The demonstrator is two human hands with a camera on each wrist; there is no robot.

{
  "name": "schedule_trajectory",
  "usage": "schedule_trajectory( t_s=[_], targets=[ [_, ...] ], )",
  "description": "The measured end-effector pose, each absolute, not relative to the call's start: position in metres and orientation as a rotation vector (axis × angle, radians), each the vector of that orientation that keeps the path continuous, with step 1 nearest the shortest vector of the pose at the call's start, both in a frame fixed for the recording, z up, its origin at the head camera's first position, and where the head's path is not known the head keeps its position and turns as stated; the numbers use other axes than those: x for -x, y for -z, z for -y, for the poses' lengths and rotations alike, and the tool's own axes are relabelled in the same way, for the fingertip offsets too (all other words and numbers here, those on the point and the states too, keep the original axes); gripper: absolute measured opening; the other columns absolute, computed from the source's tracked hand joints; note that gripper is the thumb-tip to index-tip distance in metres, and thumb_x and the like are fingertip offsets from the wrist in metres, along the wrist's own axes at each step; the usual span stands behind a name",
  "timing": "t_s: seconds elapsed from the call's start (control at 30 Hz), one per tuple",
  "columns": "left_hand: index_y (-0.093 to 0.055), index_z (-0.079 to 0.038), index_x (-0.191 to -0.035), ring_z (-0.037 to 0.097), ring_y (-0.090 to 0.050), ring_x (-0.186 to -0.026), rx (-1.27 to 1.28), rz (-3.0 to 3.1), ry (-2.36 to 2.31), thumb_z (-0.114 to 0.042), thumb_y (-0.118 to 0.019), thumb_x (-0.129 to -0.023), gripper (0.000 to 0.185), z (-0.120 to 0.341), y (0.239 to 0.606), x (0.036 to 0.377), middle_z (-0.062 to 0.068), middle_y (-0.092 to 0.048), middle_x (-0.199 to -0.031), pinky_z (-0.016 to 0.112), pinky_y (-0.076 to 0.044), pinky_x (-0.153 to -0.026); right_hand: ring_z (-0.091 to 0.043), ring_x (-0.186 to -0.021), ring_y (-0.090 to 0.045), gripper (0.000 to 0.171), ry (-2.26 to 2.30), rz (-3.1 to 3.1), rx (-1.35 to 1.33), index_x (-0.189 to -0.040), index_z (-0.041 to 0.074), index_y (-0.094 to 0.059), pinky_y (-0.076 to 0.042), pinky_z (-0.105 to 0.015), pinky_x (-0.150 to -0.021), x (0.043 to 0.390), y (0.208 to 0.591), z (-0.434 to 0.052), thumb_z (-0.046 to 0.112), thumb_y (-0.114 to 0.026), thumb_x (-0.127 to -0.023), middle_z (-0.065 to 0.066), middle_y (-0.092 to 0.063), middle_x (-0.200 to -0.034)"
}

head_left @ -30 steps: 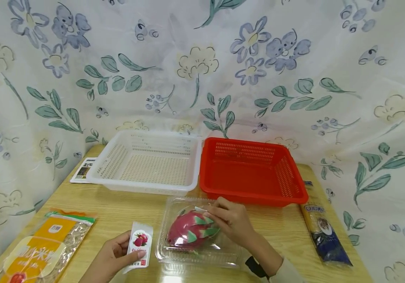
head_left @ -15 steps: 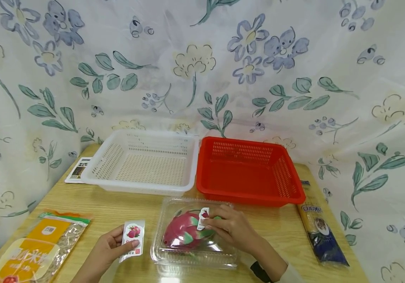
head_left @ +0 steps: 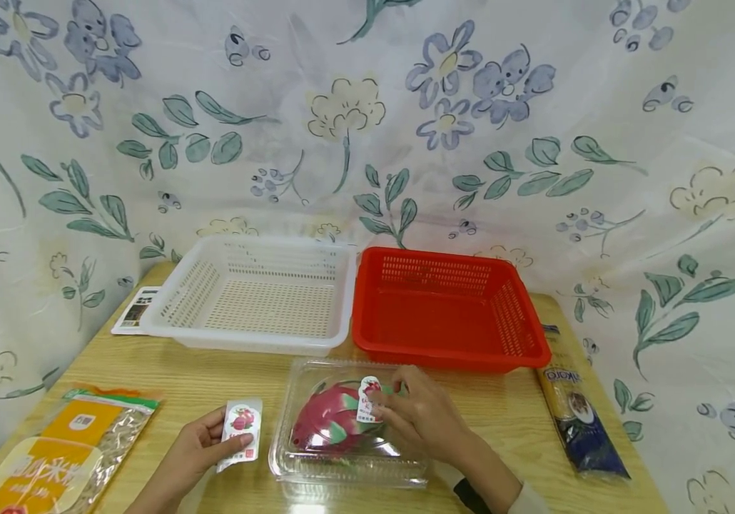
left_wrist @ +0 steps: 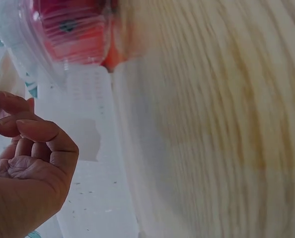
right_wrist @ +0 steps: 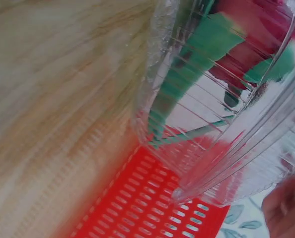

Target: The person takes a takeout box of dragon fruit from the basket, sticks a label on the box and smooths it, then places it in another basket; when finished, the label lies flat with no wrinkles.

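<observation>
1. The right hand [head_left: 422,421] rests on top of the clear plastic clamshell [head_left: 348,435], fingers curled, pinching a small white sticker [head_left: 367,400] against the lid over the dragon fruit [head_left: 325,427]. Half a second ago the sticker stood more upright and edge-on; a second ago only a thin white sliver showed at the fingertips. It now lies flatter, with its printed face showing.
2. The left hand [head_left: 197,453] pinches a label sheet [head_left: 241,422] printed with red fruit, thumb on its lower edge, just left of the clamshell. Its hold matches both earlier frames, though the hand has shifted slightly left.
3. The clamshell lies on the wooden table [head_left: 213,375], near its front edge, in front of the red basket [head_left: 447,310] and apart from it.
4. The white basket [head_left: 258,296] stands touching the red one on its left side, partly on a printed card [head_left: 133,310].
5. An orange noodle bag [head_left: 53,457] lies at the table's left, and a dark blue packet [head_left: 582,421] at its right; neither has moved.
6. The left wrist view is blurred, showing curled fingers [left_wrist: 36,141].
</observation>
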State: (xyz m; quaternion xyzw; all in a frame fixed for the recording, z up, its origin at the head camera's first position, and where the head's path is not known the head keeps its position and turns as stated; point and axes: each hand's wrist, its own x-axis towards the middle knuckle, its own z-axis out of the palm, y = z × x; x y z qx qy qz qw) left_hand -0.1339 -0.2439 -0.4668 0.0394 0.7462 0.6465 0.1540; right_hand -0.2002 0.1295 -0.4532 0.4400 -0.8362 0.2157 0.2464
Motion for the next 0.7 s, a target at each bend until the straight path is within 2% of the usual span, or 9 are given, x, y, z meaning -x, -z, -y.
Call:
schedule_trajectory(
  t_s=[0.2,0.37,0.53,0.7],
  targets=[
    [-0.016,0.015,-0.151,0.010,-0.070,-0.095,-0.097,-2.138,-1.784,-0.015,-0.066,-0.096,0.081,0.250,0.475,0.147,0.024,-0.066,-0.122,0.026,-0.057,-0.081,-0.016,-0.087,-0.040,0.036,-0.324,2.403,-0.987,-0.114,0.024,-0.077,-0.036,-0.025,-0.072,0.199,0.452,-0.123,0.050,-0.061,-0.094,-0.003,-0.057,-0.100],
    [-0.009,0.018,-0.149,0.014,-0.072,-0.092,-0.181,-2.120,-1.716,-0.012,-0.068,-0.094,0.086,0.259,0.485,0.152,0.030,-0.068,-0.115,0.026,-0.057,-0.081,-0.018,-0.089,-0.039,0.042,-0.125,2.466,-0.901,-0.120,0.028,-0.074,-0.034,-0.028,-0.073,0.192,0.454,-0.123,0.054,-0.067,-0.088,-0.004,-0.058,-0.104],
    [-0.009,0.020,-0.147,0.019,-0.073,-0.079,-0.135,-2.142,-1.661,-0.010,-0.072,-0.090,0.091,0.263,0.491,0.152,0.023,-0.074,-0.096,0.026,-0.057,-0.071,-0.021,-0.094,-0.041,0.050,-0.085,2.544,-0.889,-0.130,0.025,-0.068,-0.038,-0.037,-0.084,0.185,0.450,-0.122,0.055,-0.064,-0.090,-0.006,-0.058,-0.111],
    [-0.016,0.014,-0.147,0.016,-0.062,-0.061,0.008,-2.399,-1.449,-0.015,-0.081,-0.081,0.098,0.260,0.493,0.149,0.007,-0.068,-0.073,0.025,-0.049,-0.058,-0.023,-0.102,-0.043,0.058,-0.081,2.632,-0.859,-0.138,0.024,-0.061,-0.036,-0.047,-0.095,0.179,0.447,-0.121,0.060,-0.057,-0.092,-0.009,-0.056,-0.118]
  ],
)
